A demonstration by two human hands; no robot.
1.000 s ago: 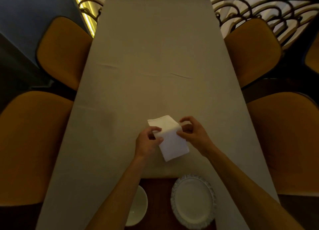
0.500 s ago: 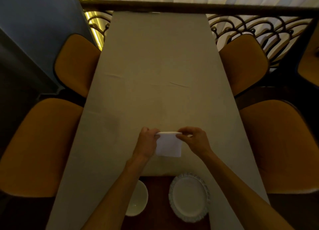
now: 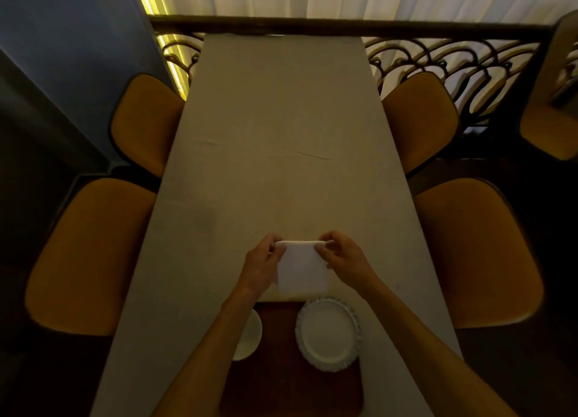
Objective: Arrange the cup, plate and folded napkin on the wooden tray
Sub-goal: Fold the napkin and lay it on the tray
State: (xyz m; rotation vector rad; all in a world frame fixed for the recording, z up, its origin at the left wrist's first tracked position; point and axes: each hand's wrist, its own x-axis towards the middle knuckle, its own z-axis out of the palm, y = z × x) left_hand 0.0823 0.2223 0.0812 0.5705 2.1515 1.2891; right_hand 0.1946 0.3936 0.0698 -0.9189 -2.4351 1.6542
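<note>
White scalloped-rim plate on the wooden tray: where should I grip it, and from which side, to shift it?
Take the white scalloped-rim plate by its right rim, coming in from the right. It lies flat, so only the raised edge offers a pinch. That side overhangs the wooden tray toward bare tablecloth, while the white cup and left forearm crowd the left.

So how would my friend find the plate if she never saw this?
Start at the long table with the pale cloth, then look at the dark wooden tray at its near end. The plate sits on the tray's right side; unlike the plain white cup beside it, it is flat with a frilly patterned rim.
</note>
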